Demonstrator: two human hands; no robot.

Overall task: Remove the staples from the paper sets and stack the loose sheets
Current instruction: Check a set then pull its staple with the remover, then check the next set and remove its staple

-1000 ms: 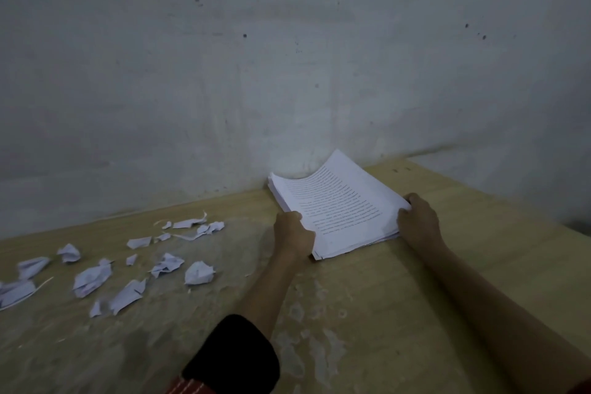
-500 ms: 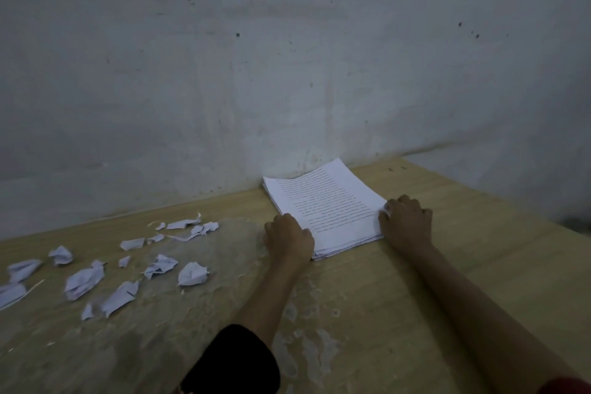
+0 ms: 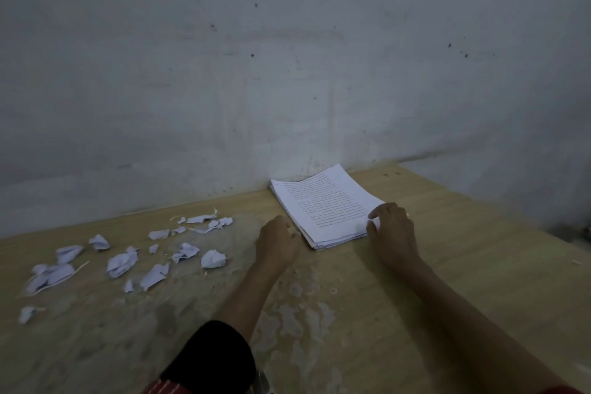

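A stack of printed white sheets point(image 3: 326, 205) lies flat on the wooden table point(image 3: 447, 265), its far end close to the wall. My right hand point(image 3: 391, 230) is at the stack's near right corner, and thumb and forefinger curl round that corner with paper showing between them. My left hand point(image 3: 278, 243) rests on the table beside the stack's near left edge. Its fingers are loosely curled, hold nothing, and their tips are at or just short of the paper. No staple can be made out.
Several torn and crumpled paper scraps point(image 3: 121, 262) lie scattered over the left half of the table. A grey wall point(image 3: 287, 73) rises right behind the table. The table's right edge point(image 3: 511, 221) runs diagonally toward me.
The stack, held raised and bowed by both hands a second ago, now lies flat. My left hand has let go of its edge and drawn back slightly; my right hand has moved onto the near corner.
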